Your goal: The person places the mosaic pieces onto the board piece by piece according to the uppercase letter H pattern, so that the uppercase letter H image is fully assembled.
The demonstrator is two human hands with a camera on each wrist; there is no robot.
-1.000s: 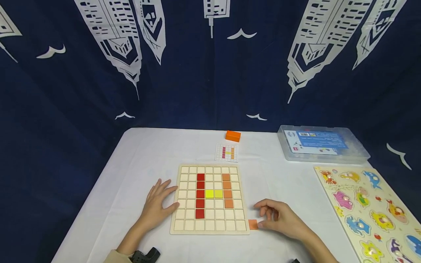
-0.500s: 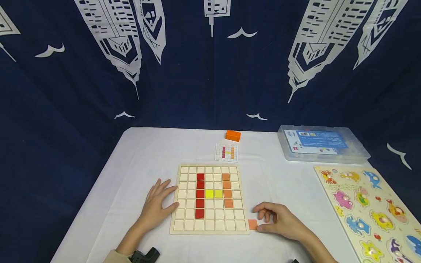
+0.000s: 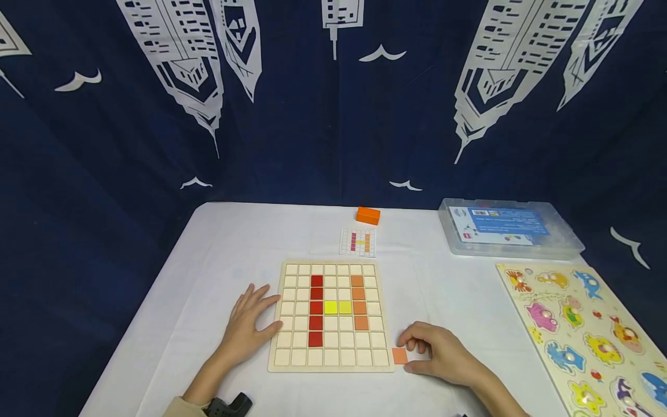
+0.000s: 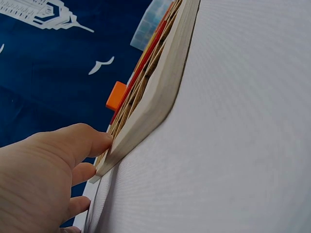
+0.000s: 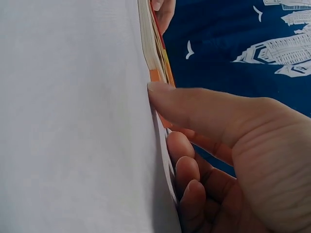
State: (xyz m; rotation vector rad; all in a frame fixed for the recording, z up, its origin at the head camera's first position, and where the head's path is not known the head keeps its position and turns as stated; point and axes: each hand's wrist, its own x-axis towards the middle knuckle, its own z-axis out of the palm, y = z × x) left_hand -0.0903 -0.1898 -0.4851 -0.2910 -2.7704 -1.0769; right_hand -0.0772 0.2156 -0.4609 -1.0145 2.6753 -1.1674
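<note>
A wooden grid board (image 3: 307, 357) lies on the table, with a red column, two yellow tiles (image 3: 345, 307) and an orange column set in its squares. Against its left edge rests my left hand (image 3: 249, 324), fingers spread, the thumb touching the rim in the left wrist view. A loose orange square tile (image 3: 399, 355) lies flat beside the board's lower right corner. My right hand (image 3: 440, 353) has thumb and forefinger curled about that tile's near and far edges. In the right wrist view the thumb (image 5: 194, 104) partly covers the tile, and the other fingers are curled.
Behind the board lie a pattern card (image 3: 357, 242) and an orange block (image 3: 367, 216). A clear plastic case (image 3: 563, 240) stands at the back right, with an animal peg puzzle (image 3: 568, 365) in front of it. A blue curtain (image 3: 333, 133) hangs behind the table.
My right hand has shifted slightly left and nearer, its forefinger coming in to the loose tile's far edge and its thumb to the near corner. The left hand and board stay put.
</note>
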